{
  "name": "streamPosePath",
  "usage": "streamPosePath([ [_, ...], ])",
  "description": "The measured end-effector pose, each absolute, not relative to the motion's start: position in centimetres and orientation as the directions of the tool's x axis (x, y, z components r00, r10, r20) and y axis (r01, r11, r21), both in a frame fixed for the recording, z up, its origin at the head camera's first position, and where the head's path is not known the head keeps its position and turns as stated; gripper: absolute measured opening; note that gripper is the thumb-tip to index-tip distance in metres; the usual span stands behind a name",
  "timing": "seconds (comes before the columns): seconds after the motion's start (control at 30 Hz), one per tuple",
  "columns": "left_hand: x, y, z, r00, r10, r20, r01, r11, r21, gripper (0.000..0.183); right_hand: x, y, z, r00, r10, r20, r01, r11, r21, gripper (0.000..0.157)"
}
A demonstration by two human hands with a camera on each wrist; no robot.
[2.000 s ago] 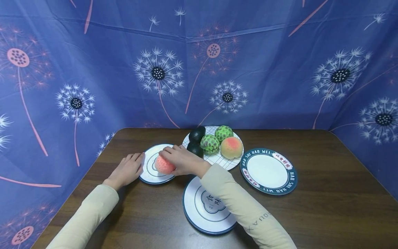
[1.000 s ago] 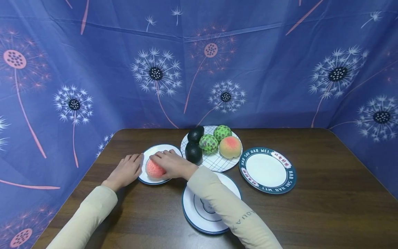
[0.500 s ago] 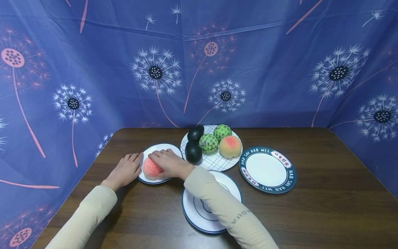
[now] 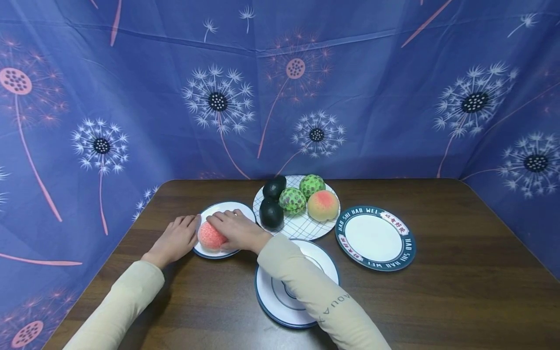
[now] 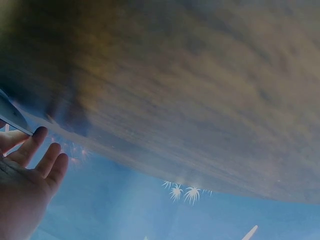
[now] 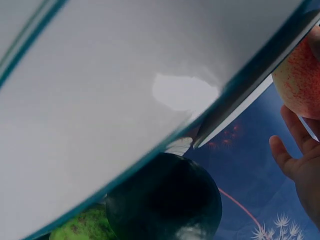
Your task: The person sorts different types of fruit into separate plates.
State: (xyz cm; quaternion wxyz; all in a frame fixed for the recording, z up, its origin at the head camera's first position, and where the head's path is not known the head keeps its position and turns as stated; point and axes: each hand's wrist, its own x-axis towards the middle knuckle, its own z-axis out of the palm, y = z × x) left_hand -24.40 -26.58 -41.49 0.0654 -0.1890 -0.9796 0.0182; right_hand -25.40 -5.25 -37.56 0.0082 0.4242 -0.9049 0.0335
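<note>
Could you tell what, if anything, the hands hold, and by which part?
The pink fruit, gripped by the right hand at its right side; the left hand touches the small plate.

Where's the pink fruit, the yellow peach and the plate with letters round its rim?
Pink fruit (image 4: pixel 211 237): head view, on its uncovered part.
Yellow peach (image 4: pixel 323 206): head view, middle of its front.
Plate with letters (image 4: pixel 373 238): head view, bare white middle.

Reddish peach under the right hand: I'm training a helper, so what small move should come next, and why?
Probably relax the right hand and release the reddish peach: it appears to sit on the small blue-rimmed plate, whose left edge the left hand touches.
</note>
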Motion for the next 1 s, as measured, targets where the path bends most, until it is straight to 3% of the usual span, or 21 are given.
streamPosePath([
  [0.47, -24.1, -26.5, -41.1, -0.926, 0.361, 0.112, 0.358, 0.933, -0.046, 0.052, -25.6, -3.8, -37.3, -0.644, -0.763, 0.056, -0.765, 0.641, -0.060, 0.077],
  [1.0, -24.1, -26.5, -41.2, -0.929, 0.353, 0.107, 0.352, 0.935, -0.031, 0.052, -26.0, -0.1, -36.0, -0.697, -0.715, 0.041, -0.716, 0.698, 0.015, 0.073],
])
